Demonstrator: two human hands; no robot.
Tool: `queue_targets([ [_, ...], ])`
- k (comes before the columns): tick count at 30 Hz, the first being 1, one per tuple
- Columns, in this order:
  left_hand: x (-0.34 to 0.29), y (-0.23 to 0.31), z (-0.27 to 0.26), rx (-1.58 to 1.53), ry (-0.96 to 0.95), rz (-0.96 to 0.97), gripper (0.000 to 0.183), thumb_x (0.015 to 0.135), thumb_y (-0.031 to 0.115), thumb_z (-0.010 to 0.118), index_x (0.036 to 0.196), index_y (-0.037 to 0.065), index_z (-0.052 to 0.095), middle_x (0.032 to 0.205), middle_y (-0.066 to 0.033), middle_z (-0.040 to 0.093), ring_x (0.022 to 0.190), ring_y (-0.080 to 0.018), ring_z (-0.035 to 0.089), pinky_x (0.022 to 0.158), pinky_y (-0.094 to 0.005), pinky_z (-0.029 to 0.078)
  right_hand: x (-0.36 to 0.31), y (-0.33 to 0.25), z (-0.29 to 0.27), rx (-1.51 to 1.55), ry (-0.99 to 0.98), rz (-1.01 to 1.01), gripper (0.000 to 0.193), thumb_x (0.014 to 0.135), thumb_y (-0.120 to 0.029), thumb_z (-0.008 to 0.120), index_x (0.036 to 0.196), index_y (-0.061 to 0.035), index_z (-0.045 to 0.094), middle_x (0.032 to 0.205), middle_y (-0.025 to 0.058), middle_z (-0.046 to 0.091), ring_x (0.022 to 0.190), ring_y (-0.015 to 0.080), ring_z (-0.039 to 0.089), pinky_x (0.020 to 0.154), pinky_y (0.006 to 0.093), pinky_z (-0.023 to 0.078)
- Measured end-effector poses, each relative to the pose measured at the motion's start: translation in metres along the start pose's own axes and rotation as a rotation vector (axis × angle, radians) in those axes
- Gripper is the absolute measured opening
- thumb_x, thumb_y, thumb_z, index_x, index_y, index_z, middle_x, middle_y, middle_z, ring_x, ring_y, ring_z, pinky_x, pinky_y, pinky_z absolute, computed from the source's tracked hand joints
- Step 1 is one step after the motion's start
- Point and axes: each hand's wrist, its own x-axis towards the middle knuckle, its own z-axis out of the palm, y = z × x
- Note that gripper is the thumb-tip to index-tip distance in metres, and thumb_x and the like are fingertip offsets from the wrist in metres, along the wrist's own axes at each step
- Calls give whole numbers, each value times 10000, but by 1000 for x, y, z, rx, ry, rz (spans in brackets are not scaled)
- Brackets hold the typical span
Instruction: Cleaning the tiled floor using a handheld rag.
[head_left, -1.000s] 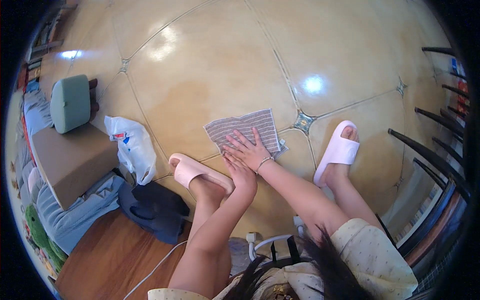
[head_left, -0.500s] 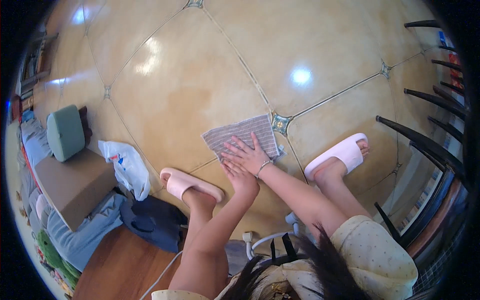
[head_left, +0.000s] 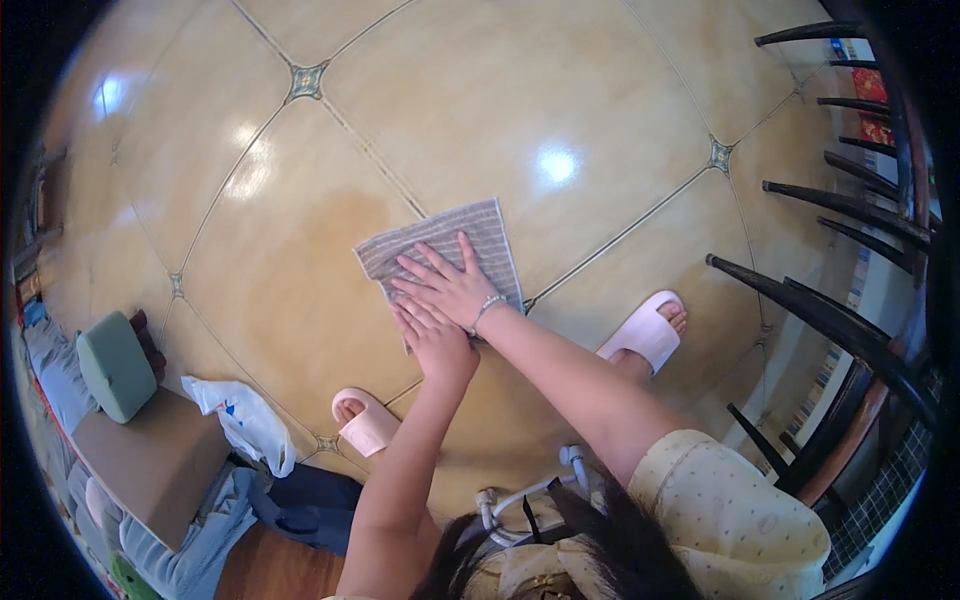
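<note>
A striped cloth [head_left: 442, 228] lies mostly flat on the floor [head_left: 280, 270], well in from the right edge, where chair legs [head_left: 850, 207] stand. The right hand [head_left: 458, 293] presses on it with fingers spread wide; the left hand [head_left: 437, 345] lies flat against the right, fingers narrower. Neither grips anything; the paired palms probably spread pressure evenly. Toward the floor's left edge, a white bag [head_left: 243, 420] bears coloured print, too small to read.

Striped cloth [head_left: 493, 248] shifted, now overlapping the upper tile seam [head_left: 377, 160]
</note>
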Motion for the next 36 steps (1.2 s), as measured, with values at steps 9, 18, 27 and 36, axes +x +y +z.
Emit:
queue_targets([
  [9,124,32,-104,-4,-17,2,1027,764,461,650,1378,-234,209,1453,-409,247,1420,-482,188,1173,-531,-3,77,135,-19,-199,60,52,551,948,-516,370,1481,-432,261,1603,-93,135,1477,221,114,1038,775,51],
  [18,265,110,-231,9,179,212,1022,757,418,679,1439,-155,179,1504,-359,196,1447,-442,139,1182,-503,42,122,332,-85,-192,-23,455,593,967,-533,354,1511,-427,144,1623,-41,33,1492,265,12,1050,765,30],
  [27,246,176,-223,61,215,337,964,813,405,636,1503,-44,135,1573,-262,98,1464,-415,93,1190,-474,50,34,357,-104,-126,-6,749,677,921,-555,436,1516,-412,145,1624,21,36,1488,316,-23,1059,744,-35],
  [36,182,165,-161,32,259,276,850,845,290,604,1505,-23,168,1569,-239,156,1465,-377,140,1191,-469,61,-10,283,-79,-129,-29,748,646,960,-508,373,1533,-362,113,1622,82,-17,1478,363,-65,1046,750,-45],
])
